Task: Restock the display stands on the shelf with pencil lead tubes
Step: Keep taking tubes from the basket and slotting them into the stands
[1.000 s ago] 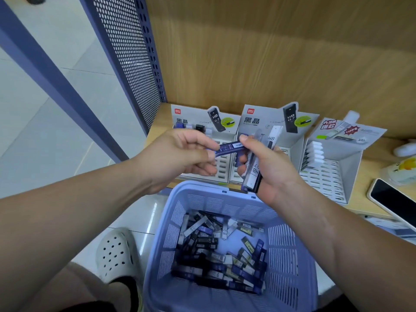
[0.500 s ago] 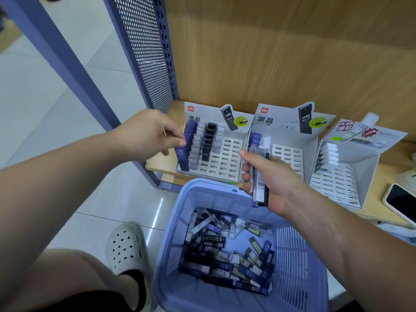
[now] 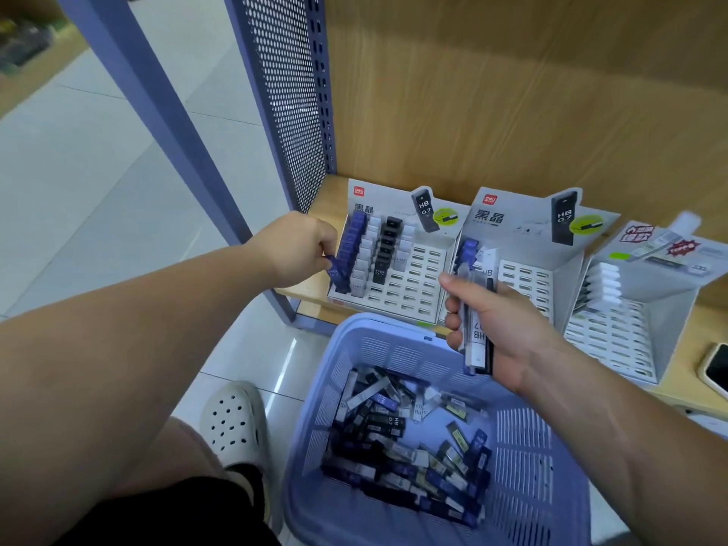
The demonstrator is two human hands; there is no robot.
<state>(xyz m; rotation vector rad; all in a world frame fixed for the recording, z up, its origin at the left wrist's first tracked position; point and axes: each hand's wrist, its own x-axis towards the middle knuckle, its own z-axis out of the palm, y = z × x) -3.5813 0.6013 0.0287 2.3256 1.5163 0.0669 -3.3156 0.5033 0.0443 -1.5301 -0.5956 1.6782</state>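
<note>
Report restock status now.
Left hand pinches a blue tube at the left stand's blue column. Right hand grips a tube bundle above the basket's far rim. Nothing blocking.

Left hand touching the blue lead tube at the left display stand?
Touching. Head view: the left hand pinches the blue lead tube at the front of the left display stand.

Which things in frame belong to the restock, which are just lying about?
Job: left hand pinching a blue tube; right hand gripping a tube bundle; basket of loose tubes; left stand, middle stand, right stand.
Lying about: phone at the right edge; white shoe.
</note>
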